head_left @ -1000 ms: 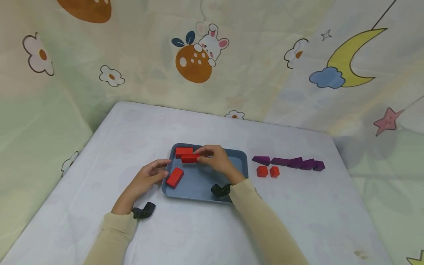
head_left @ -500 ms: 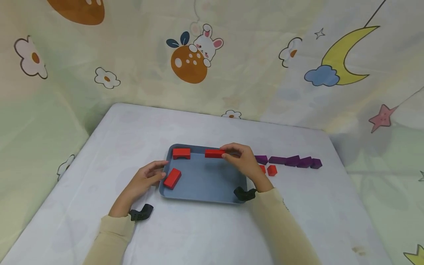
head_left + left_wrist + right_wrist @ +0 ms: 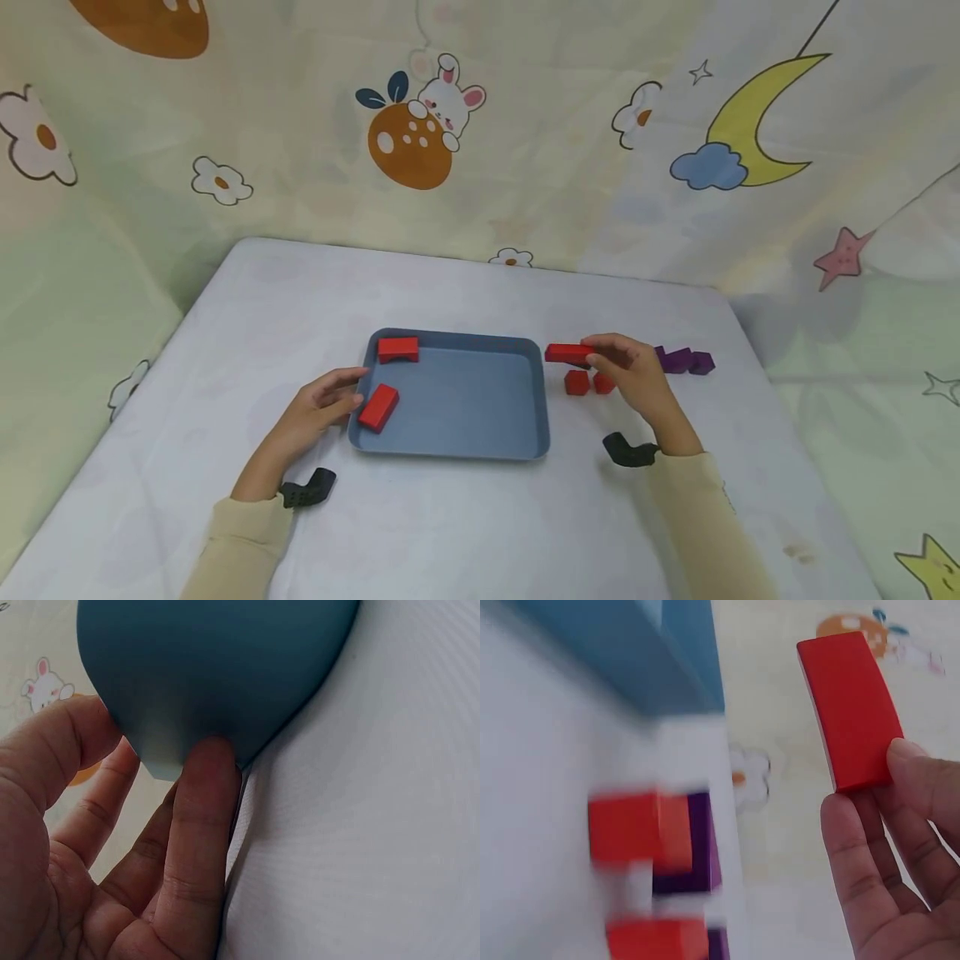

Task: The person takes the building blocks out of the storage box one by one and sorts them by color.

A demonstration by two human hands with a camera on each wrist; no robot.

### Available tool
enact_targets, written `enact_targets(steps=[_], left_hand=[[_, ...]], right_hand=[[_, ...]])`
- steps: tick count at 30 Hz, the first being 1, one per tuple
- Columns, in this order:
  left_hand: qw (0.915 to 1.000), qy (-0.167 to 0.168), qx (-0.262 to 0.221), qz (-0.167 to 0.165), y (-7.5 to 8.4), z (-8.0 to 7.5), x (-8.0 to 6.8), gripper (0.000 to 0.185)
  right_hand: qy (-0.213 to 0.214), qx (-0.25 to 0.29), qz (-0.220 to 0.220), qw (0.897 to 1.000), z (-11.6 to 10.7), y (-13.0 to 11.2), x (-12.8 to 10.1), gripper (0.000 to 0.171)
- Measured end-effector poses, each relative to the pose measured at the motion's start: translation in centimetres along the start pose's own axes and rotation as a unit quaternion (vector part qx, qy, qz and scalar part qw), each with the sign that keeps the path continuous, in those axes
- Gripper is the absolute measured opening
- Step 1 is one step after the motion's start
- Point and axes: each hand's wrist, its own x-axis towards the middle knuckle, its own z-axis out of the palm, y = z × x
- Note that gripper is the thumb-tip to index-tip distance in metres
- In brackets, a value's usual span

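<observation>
White-covered table with a tray and loose blocks

The table point(image 3: 465, 533) is draped in a pale, faintly patterned cloth and stands against a wall hanging printed with flowers, a rabbit and a moon. A blue tray point(image 3: 457, 446) sits near the middle of it, its long sides running left to right. Just right of the tray, two small red cubes point(image 3: 588, 382) lie side by side on the cloth, touching or almost so. Beyond them, a little further back and to the right, purple blocks point(image 3: 688, 361) lie in a short row, partly hidden. A small brown stain point(image 3: 797, 551) marks the cloth near the front right corner.
</observation>
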Motion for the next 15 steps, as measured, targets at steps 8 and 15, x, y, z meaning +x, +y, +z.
enact_targets(steps=[8, 15], left_hand=[[1.0000, 0.001, 0.002, 0.006, 0.0, -0.1, -0.2, 0.053], [1.0000, 0.003, 0.005, 0.006, 0.1, 0.0, -0.1, 0.053]], right_hand=[[0.080, -0.077, 0.011, 0.994, -3.7, 3.7, -1.9, 0.029], [0.112, -0.117, 0.055, 0.985, -5.3, 6.7, -3.0, 0.027]])
